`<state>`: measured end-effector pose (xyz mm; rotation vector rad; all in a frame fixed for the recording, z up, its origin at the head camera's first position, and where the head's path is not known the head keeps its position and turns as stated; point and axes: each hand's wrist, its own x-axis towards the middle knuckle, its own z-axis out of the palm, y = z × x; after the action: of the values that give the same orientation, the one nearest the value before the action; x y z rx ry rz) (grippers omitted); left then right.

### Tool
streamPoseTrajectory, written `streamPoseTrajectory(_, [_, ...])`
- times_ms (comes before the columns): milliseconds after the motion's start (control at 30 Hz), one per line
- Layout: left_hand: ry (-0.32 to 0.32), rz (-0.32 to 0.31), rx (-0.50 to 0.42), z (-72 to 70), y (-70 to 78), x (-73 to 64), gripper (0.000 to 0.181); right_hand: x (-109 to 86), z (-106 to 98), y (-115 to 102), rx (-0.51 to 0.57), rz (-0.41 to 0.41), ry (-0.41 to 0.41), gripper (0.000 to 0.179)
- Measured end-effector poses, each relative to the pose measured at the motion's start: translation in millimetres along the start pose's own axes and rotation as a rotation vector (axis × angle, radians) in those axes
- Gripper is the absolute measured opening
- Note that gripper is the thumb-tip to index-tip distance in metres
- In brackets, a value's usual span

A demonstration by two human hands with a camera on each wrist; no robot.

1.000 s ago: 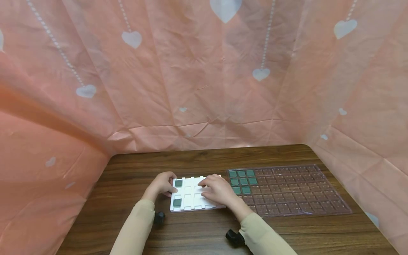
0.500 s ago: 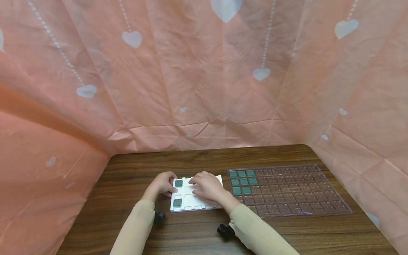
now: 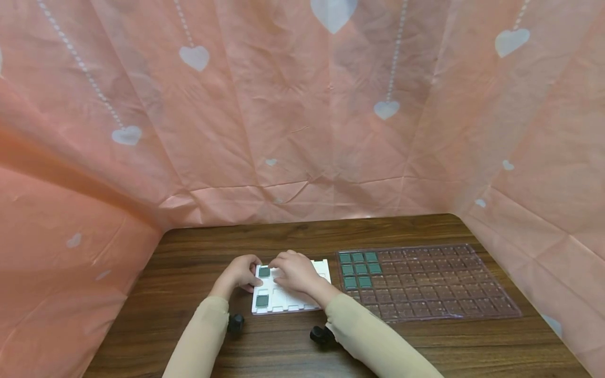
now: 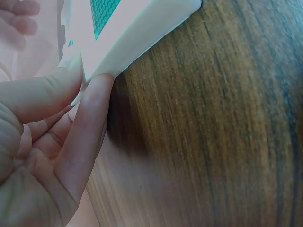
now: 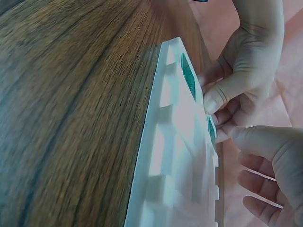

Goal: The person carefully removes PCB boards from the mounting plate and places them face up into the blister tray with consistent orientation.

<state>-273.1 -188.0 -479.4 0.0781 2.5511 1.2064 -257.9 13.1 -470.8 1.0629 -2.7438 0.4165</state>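
A white tray (image 3: 288, 302) with shallow pockets lies on the table, with one green square chip (image 3: 262, 301) in its near left pocket and another green chip (image 3: 264, 272) in the far left one. My left hand (image 3: 240, 274) grips the tray's left edge; in the left wrist view thumb and forefinger pinch the rim (image 4: 142, 35). Over the tray, my right hand (image 3: 298, 274) is beside the far left chip, thumb and forefinger apart. The right wrist view shows no chip between the visible fingers of the right hand (image 5: 277, 165). Its palm hides part of the tray.
To the right lies a large clear plastic tray (image 3: 435, 281) of square cells, with several green chips (image 3: 361, 269) in its left corner. Wood-grain table (image 3: 283, 346) surrounds both trays. A pink curtain (image 3: 283, 147) with hearts hangs behind and at the sides.
My right hand has moved left across the white tray, from its right half to beside the far left chip. The left hand has kept its grip on the tray's edge.
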Motion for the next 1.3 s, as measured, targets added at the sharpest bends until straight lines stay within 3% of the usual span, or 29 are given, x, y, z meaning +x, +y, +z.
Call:
streamPoseTrajectory(500, [0.002,-0.005,0.010,0.9,-1.6,3.0,0.043,19.3,10.3,-11.8,-0.042,0.085,-0.039,0.033])
streamPoseTrajectory(1300, [-0.005,-0.009,0.003,-0.8,-3.5,5.0,0.049,36.8,27.2,-18.7,-0.174,0.141,-0.114,0.034])
